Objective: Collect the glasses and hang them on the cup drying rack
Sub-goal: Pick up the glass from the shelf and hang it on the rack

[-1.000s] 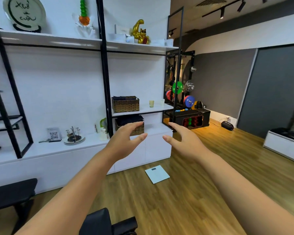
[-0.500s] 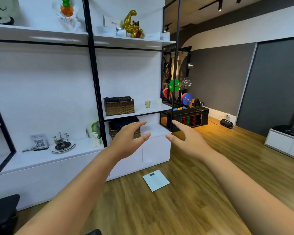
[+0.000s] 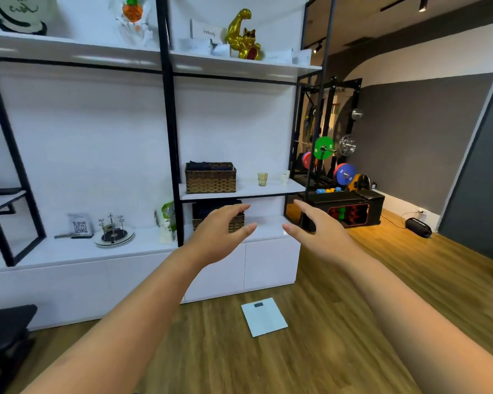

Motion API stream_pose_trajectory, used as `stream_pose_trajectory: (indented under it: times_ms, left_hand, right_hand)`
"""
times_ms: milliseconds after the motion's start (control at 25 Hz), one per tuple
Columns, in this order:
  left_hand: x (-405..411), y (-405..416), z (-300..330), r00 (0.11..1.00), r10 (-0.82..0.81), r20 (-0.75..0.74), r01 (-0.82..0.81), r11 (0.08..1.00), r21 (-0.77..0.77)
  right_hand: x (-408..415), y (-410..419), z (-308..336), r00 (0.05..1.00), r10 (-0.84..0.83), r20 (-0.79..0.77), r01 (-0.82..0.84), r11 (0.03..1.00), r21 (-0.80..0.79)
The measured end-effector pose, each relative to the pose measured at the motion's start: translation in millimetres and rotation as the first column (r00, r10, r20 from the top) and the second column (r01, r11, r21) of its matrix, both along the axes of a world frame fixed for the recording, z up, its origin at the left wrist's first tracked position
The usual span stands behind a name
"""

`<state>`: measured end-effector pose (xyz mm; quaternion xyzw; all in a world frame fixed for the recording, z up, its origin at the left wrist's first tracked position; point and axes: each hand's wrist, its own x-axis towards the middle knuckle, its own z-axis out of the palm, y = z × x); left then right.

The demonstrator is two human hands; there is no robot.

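You're on the approach: your left hand [image 3: 219, 234] and right hand [image 3: 319, 231] reach out, each grip wide and empty. The amber glass [image 3: 262, 179] and clear glass [image 3: 284, 177] stand right of the wicker basket [image 3: 210, 178]; the cup drying rack [image 3: 113, 230] sits well left, lower. Next, step closer and take the glasses.

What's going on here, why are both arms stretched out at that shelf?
A person is reaching toward a white shelving unit with both hands empty. The left hand and right hand are held out with fingers relaxed, touching nothing. Two glasses, an amber glass and a clear glass, stand on the middle shelf beside a wicker basket. The cup drying rack sits on the lower counter to the left, with nothing visibly hung on it. No glass has been picked up yet.
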<state>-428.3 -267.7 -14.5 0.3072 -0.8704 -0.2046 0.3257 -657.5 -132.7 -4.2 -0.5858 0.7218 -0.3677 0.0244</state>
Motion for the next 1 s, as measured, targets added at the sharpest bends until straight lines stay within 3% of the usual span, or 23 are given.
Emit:
stream_pose_trajectory:
  times_ms: [480,1000]
  left_hand:
    - [-135,-64,-11,0.999,0.029,-0.039,-0.029,1.0,0.009]
    - [-238,-294,-31,1.0,-0.019,-0.019,0.02,0.999,0.028]
  right_hand:
    - [-152,-78,-26,0.996,0.067,0.066,-0.067,0.998,-0.009]
    - [-258,-298,-53,0.994,0.011,0.106,-0.012,1.0,0.011]
